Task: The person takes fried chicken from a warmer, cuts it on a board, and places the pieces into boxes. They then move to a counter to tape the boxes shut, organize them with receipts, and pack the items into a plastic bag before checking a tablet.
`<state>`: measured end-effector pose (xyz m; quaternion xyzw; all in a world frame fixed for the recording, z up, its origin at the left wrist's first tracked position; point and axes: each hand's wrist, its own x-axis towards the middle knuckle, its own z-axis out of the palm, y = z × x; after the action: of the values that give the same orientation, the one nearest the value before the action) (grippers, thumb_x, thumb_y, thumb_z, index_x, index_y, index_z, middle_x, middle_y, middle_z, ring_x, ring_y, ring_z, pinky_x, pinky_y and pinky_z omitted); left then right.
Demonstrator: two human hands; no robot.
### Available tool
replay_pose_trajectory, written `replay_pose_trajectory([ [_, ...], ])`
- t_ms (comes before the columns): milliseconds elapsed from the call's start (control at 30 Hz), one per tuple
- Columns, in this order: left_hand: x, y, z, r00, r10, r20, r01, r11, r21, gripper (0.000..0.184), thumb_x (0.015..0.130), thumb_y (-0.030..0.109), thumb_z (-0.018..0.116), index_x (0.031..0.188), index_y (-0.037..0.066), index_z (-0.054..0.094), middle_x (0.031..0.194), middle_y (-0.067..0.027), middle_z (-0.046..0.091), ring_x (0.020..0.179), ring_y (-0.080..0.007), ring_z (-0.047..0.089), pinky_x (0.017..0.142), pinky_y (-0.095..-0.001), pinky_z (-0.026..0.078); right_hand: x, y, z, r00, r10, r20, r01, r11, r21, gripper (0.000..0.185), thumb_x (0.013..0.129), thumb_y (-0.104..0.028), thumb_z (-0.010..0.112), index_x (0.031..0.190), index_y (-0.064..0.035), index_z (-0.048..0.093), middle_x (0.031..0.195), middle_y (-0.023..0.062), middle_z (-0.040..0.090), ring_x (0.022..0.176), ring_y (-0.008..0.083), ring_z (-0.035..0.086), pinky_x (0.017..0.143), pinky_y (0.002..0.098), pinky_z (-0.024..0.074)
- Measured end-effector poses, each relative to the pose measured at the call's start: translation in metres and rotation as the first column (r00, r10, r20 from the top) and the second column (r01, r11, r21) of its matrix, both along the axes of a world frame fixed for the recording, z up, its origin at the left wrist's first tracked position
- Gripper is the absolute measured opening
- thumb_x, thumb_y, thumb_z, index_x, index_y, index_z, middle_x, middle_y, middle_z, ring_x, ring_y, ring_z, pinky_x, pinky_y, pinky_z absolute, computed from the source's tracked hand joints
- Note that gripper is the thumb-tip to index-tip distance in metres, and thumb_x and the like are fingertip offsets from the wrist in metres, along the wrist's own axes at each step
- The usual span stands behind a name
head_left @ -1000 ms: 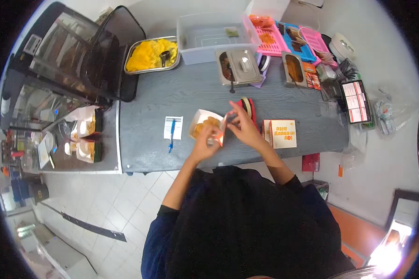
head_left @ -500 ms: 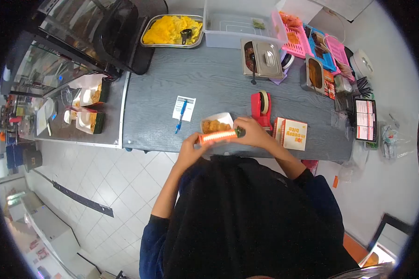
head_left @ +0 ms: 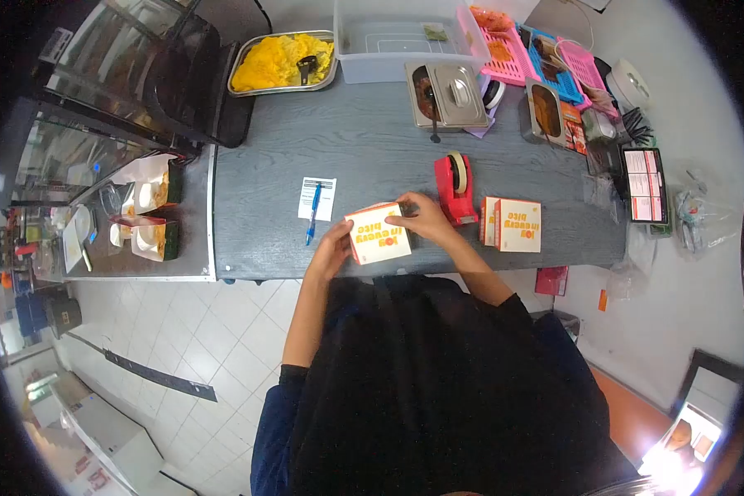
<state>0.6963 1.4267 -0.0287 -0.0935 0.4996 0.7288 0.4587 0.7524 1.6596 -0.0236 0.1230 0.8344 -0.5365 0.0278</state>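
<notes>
A small white and orange food box (head_left: 380,235) with printing on its lid is at the front edge of the table, its lid down over the contents. My left hand (head_left: 334,250) grips its left side. On the right rear corner my right hand (head_left: 422,217) is closed, thumb on the lid. The fried pieces inside are hidden. Left of the box lie a paper slip (head_left: 317,198) and a blue pen (head_left: 314,213). A red tape dispenser (head_left: 456,188) stands to the right, with two similar closed boxes (head_left: 518,225) beyond it.
Along the back are a tray of yellow food (head_left: 283,63), a clear plastic bin (head_left: 413,50), a lidded steel container (head_left: 458,93) and coloured baskets (head_left: 546,62). Open filled boxes (head_left: 153,236) sit on the left counter. A tablet (head_left: 643,185) stands at the right.
The box's lid has come down over the fried pieces, so its printed top now faces up. Both hands have shifted to its sides. The camera view has moved slightly.
</notes>
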Motion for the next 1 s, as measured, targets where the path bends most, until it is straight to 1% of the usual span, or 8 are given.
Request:
replay_pose_trajectory([
  [100, 0.000, -0.003, -0.005, 1.000, 0.000, -0.007, 0.001, 0.999, 0.038, 0.047, 0.087, 0.035, 0.057, 0.121, 0.003, 0.047, 0.112, -0.0096, 0.057, 0.104, -0.0188, 0.054, 0.083, -0.0334, 0.045, 0.000, 0.000, 0.000, 0.998, -0.035, 0.051, 0.037, 0.999, -0.037, 0.055, 0.063, -0.046, 0.079, 0.097, -0.0061, 0.063, 0.096, 0.0154, 0.063, 0.093, 0.0260, 0.059, 0.079, 0.0364, 0.0464],
  [333, -0.009, -0.004, 0.001, 0.995, -0.079, 0.053, 0.079, 0.997, -0.002, 0.055, 0.090, 0.042, 0.052, 0.123, 0.000, 0.046, 0.119, -0.0118, 0.055, 0.111, -0.0220, 0.053, 0.090, -0.0375, 0.044, -0.003, -0.009, 0.017, 0.991, -0.004, 0.134, -0.014, 0.990, 0.137, 0.056, 0.063, -0.054, 0.075, 0.098, -0.0110, 0.064, 0.086, 0.0135, 0.061, 0.086, 0.0271, 0.059, 0.077, 0.0372, 0.0464],
  [633, -0.013, 0.004, -0.006, 0.984, -0.155, -0.092, 0.134, 0.971, -0.199, 0.054, 0.094, 0.044, 0.043, 0.122, -0.001, 0.049, 0.118, -0.0123, 0.055, 0.113, -0.0220, 0.049, 0.095, -0.0376, 0.038, 0.001, -0.016, 0.007, 0.987, -0.091, 0.134, 0.092, 0.996, -0.003, 0.054, 0.066, -0.043, 0.078, 0.103, -0.0077, 0.061, 0.092, 0.0147, 0.063, 0.086, 0.0215, 0.061, 0.075, 0.0316, 0.0480],
  [667, -0.006, 0.011, 0.004, 0.959, -0.139, -0.248, 0.052, 0.944, -0.327, 0.049, 0.096, 0.042, 0.038, 0.122, 0.002, 0.050, 0.115, -0.0100, 0.056, 0.109, -0.0189, 0.050, 0.094, -0.0333, 0.036, 0.001, -0.016, 0.007, 0.985, -0.104, 0.140, 0.105, 0.995, 0.004, 0.052, 0.067, -0.040, 0.078, 0.103, -0.0070, 0.060, 0.092, 0.0139, 0.064, 0.085, 0.0205, 0.062, 0.075, 0.0310, 0.0482],
  [767, -0.002, 0.018, -0.035, 0.862, -0.140, -0.487, -0.036, 0.942, -0.334, 0.047, 0.097, 0.042, 0.035, 0.118, 0.003, 0.052, 0.107, -0.0091, 0.057, 0.103, -0.0169, 0.050, 0.091, -0.0298, 0.036, 0.005, -0.016, -0.002, 0.982, -0.140, 0.126, 0.149, 0.987, -0.062, 0.048, 0.070, -0.034, 0.078, 0.103, -0.0042, 0.060, 0.093, 0.0114, 0.064, 0.084, 0.0177, 0.062, 0.073, 0.0292, 0.0485],
  [800, 0.000, 0.021, -0.044, 0.818, -0.145, -0.557, -0.104, 0.914, -0.392, 0.047, 0.096, 0.040, 0.036, 0.112, 0.000, 0.054, 0.110, -0.0196, 0.057, 0.101, -0.0268, 0.053, 0.088, -0.0360, 0.039, 0.006, -0.015, -0.022, 0.985, -0.148, 0.093, 0.160, 0.977, -0.140, 0.047, 0.071, -0.032, 0.078, 0.102, -0.0028, 0.059, 0.092, 0.0106, 0.064, 0.083, 0.0168, 0.062, 0.072, 0.0286, 0.0486],
  [900, 0.004, 0.026, -0.055, 0.818, -0.156, -0.554, -0.144, 0.876, -0.459, 0.044, 0.095, 0.039, 0.041, 0.107, 0.000, 0.056, 0.105, -0.0214, 0.057, 0.098, -0.0284, 0.054, 0.086, -0.0370, 0.040, 0.009, -0.017, -0.030, 0.982, -0.165, 0.090, 0.182, 0.956, -0.231, 0.044, 0.073, -0.027, 0.077, 0.101, 0.0008, 0.058, 0.091, 0.0088, 0.064, 0.082, 0.0145, 0.061, 0.072, 0.0271, 0.0485],
  [1000, 0.010, 0.031, -0.051, 0.625, -0.284, -0.727, -0.267, 0.797, -0.541, 0.039, 0.093, 0.037, 0.048, 0.102, 0.000, 0.058, 0.099, -0.0203, 0.058, 0.093, -0.0300, 0.055, 0.083, -0.0377, 0.041, 0.009, -0.016, -0.024, 0.978, -0.183, 0.102, 0.199, 0.963, -0.183, 0.043, 0.073, -0.025, 0.077, 0.100, 0.0014, 0.058, 0.089, 0.0081, 0.064, 0.082, 0.0138, 0.061, 0.072, 0.0266, 0.0485],
])
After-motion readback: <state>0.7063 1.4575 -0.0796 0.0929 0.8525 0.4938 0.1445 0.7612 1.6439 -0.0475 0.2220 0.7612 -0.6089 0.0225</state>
